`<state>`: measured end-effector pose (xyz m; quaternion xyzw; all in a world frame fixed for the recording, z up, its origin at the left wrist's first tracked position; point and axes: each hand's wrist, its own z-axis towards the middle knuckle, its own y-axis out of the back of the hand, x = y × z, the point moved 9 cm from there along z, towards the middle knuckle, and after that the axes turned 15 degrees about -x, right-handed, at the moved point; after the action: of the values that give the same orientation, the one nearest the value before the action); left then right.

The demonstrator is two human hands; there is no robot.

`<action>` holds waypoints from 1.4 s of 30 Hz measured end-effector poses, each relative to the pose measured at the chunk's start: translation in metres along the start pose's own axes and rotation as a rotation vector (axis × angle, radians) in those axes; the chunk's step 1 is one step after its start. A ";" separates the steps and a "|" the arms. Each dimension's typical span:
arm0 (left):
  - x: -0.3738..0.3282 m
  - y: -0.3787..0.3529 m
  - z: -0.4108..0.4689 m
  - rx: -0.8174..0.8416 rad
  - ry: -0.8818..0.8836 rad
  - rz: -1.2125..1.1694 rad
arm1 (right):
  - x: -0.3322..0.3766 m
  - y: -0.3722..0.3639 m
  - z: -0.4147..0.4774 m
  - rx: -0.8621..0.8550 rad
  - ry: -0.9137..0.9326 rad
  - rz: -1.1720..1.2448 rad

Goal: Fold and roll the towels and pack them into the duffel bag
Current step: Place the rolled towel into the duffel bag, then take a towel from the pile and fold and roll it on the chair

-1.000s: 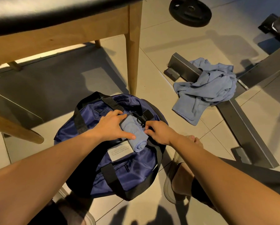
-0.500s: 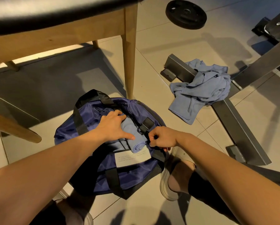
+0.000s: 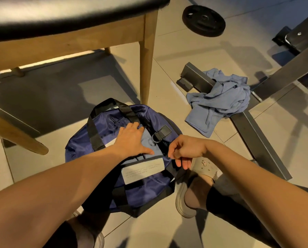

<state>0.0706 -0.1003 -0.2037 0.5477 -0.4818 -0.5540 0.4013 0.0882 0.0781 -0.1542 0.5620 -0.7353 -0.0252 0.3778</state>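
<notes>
A navy duffel bag (image 3: 146,192) with black straps and a white label lies on the tiled floor between my feet. A rolled light-blue towel (image 3: 148,140) sits in its opening, mostly covered. My left hand (image 3: 131,140) presses flat on the towel with straight fingers. My right hand (image 3: 185,152) pinches the bag's near edge at the opening, thumb and forefinger closed on it. A crumpled pile of light-blue towels (image 3: 219,101) lies on the floor to the right, draped over a metal beam.
A wooden chair with a black seat (image 3: 146,56) stands just behind the bag. Grey metal frame beams (image 3: 256,138) cross the floor on the right. A black weight plate (image 3: 204,20) lies farther back. My shoe (image 3: 199,178) sits beside the bag.
The rolled towel has sunk deeper into the bag under my left hand. My right hand has pulled the bag's near edge up and over the towel's end.
</notes>
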 end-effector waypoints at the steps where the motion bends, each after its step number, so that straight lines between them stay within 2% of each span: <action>1: 0.003 0.004 0.003 0.011 0.002 -0.065 | 0.002 -0.001 0.000 -0.003 0.003 -0.033; 3: 0.013 0.016 0.007 0.003 -0.018 -0.177 | 0.007 -0.004 0.004 -0.036 0.017 -0.066; 7: 0.034 0.032 -0.001 -0.141 -0.051 -0.143 | 0.027 -0.006 0.015 -0.233 0.161 -0.036; 11: 0.032 0.036 -0.002 -0.152 -0.071 -0.137 | 0.048 -0.016 0.025 -0.513 0.377 -0.319; 14: 0.031 0.047 0.001 -0.182 -0.019 -0.160 | 0.043 -0.032 0.035 -0.544 0.330 -0.436; 18: 0.052 0.075 0.011 -0.403 0.135 -0.228 | 0.032 -0.033 0.035 -0.606 0.297 -0.456; 20: 0.049 0.066 0.016 -0.311 0.064 -0.232 | 0.031 -0.033 0.032 -0.586 0.339 -0.433; 23: 0.038 0.030 0.012 0.005 -0.021 -0.197 | 0.035 -0.018 0.022 -0.561 0.395 -0.360; 25: 0.041 0.027 0.013 0.037 0.025 -0.230 | 0.039 0.004 0.016 -0.622 0.410 -0.316; 28: 0.043 0.059 0.028 -0.080 0.104 -0.247 | 0.033 0.056 0.013 -0.851 0.350 -0.117; 30: 0.028 0.087 0.041 -0.200 0.087 -0.278 | 0.017 0.091 0.015 -0.980 0.292 0.009; 32: -0.003 0.105 0.055 -0.233 0.039 -0.372 | -0.001 0.123 0.018 -1.051 0.234 0.046; 36: -0.076 0.111 0.098 -0.232 -0.078 -0.478 | -0.047 0.185 0.030 -1.147 0.129 -0.078; 42: -0.165 0.049 0.197 -0.179 -0.121 -0.458 | -0.125 0.264 0.053 -1.108 -0.079 -0.414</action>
<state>-0.1163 0.0686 -0.1323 0.5708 -0.3171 -0.7026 0.2828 -0.1459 0.2604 -0.1357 0.4112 -0.5012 -0.4995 0.5746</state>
